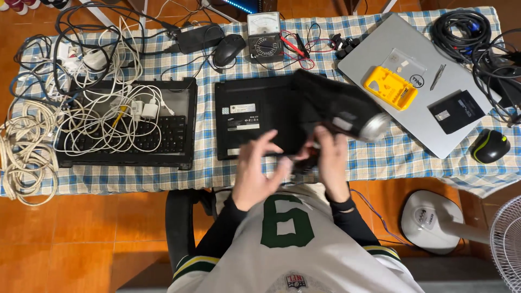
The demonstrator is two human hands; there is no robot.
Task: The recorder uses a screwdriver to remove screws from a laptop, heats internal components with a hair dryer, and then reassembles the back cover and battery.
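A blue-checked cloth covers the tabletop (pixel 163 179), orange floor tiles below. Three laptops lie there: one under white cables (pixel 108 116) at nine o'clock, a black laptop (pixel 255 116) centre, a silver laptop (pixel 401 59) at two. Two mice. The right hand (pixel 331 157) grips a dark part (pixel 306 163); left hand (pixel 260 168) fingers wide, touching it.

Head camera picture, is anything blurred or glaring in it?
In the head view, the black tool in the right hand is smeared by motion, as is the left hand; the silver laptop and checked tablecloth stay sharp, evenly lit, without harsh glare.
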